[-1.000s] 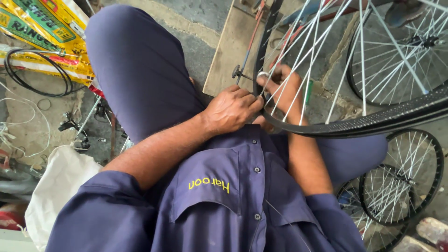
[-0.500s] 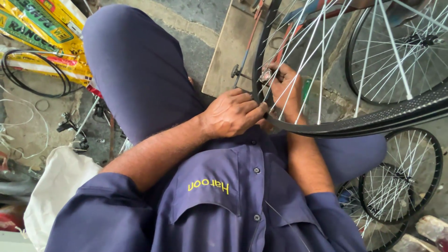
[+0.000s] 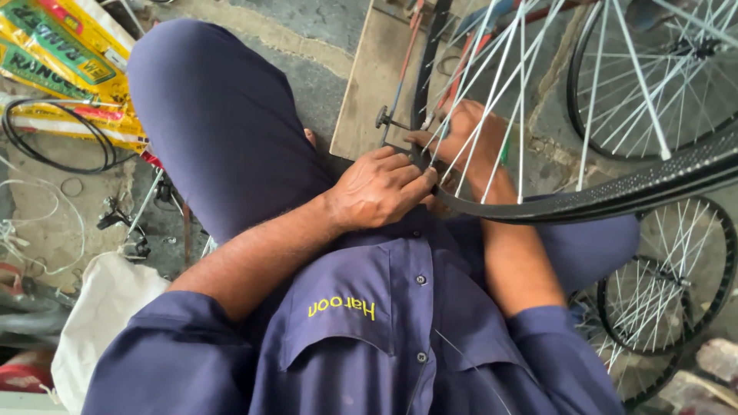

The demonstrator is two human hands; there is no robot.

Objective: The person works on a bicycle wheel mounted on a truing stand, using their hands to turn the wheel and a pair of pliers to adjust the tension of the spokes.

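Nearest, over the lap in a dark blue shirt (image 3: 361, 323), the left hand (image 3: 380, 188) has its fingers clenched on the black tyre (image 3: 584, 201) of a bicycle wheel (the tyre runs off to the right). Just beyond, the right hand (image 3: 465, 131) reaches among the silver spokes (image 3: 507, 77), fingers grasping the rim area. Farther off, a wooden board (image 3: 377, 77) lies on the concrete floor (image 3: 307, 46), with yellow packaging (image 3: 61, 54) at the far left.

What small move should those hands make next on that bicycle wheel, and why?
Probably slide the left hand a little further along the black tyre and press again. Its fingers pinch the tyre at the rim, while the right hand steadies that spot through the spokes; the tyre beyond looks untouched.
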